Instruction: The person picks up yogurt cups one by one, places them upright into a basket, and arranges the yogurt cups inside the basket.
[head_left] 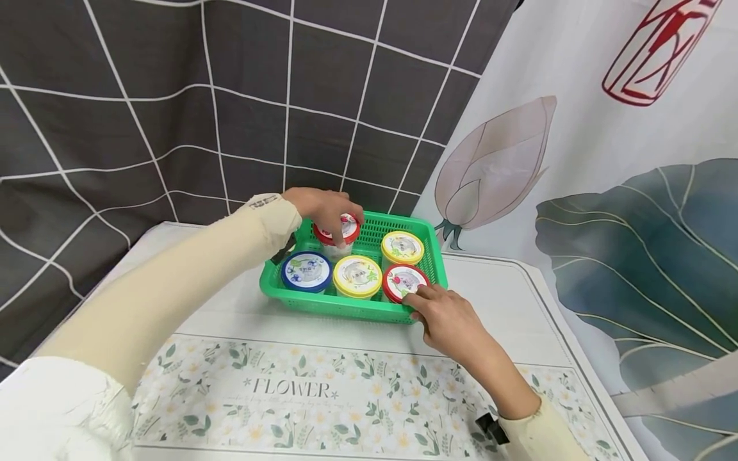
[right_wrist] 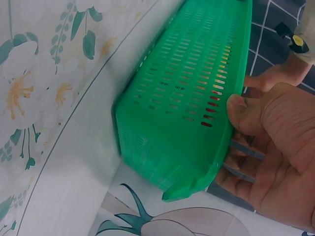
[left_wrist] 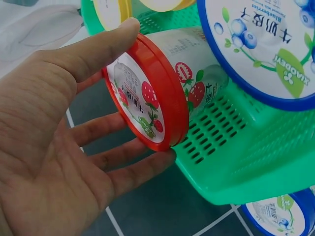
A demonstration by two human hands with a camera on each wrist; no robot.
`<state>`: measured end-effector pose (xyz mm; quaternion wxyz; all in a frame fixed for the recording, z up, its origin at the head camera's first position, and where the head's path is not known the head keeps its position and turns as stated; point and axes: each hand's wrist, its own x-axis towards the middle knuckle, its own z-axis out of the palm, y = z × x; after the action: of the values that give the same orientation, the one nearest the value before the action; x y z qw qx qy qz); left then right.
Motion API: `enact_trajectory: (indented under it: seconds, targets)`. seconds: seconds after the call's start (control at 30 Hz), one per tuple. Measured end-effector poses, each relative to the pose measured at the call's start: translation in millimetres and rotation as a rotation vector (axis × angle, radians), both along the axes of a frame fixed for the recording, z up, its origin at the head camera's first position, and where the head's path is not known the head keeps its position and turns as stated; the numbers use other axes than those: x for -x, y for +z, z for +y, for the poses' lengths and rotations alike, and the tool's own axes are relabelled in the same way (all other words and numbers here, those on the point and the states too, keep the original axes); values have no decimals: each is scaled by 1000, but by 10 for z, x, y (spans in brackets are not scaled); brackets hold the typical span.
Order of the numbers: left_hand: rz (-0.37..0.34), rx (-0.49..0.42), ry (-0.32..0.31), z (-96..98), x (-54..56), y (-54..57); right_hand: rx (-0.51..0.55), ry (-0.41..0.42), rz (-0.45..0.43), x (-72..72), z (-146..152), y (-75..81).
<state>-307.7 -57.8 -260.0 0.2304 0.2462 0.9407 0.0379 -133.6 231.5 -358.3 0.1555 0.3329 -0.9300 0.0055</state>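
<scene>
My left hand (head_left: 324, 208) grips a red-lidded strawberry cup (left_wrist: 165, 93) by its lid, at the back left of a green plastic basket (head_left: 340, 308). In the left wrist view the thumb lies on one side of the lid and the fingers on the other. At the basket's front right corner, my right hand (head_left: 452, 322) holds the rim, thumb outside and fingers over the inner side. Beside those fingers sits another red-lidded cup (head_left: 402, 279). A blue-lidded blueberry cup (head_left: 307, 271) and two yellow-lidded cups, one in front (head_left: 357, 276) and one behind (head_left: 402, 246), stand in the basket.
Another blue-lidded cup (left_wrist: 268, 216) shows beyond the basket's edge in the left wrist view. The white table (head_left: 242, 314) carries a floral printed strip (head_left: 277, 410). A dark checked cloth (head_left: 248, 121) hangs behind, and a printed white curtain (head_left: 576, 147) is on the right.
</scene>
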Motion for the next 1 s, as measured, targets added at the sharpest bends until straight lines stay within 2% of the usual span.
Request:
enact_trajectory:
  seconds: [0.13, 0.37, 0.77, 1.0]
  targets:
    - [-4, 11, 9, 35, -3, -12, -6, -9, -7, 2, 4, 13]
    - [-9, 25, 5, 94, 52, -59, -8, -3, -7, 17, 17, 3]
    - [-23, 12, 0, 166, 76, -51, -17, -10, -16, 20, 18, -6]
    - [-32, 25, 7, 207, 108, -87, -19, -10, -18, 23, 18, -8]
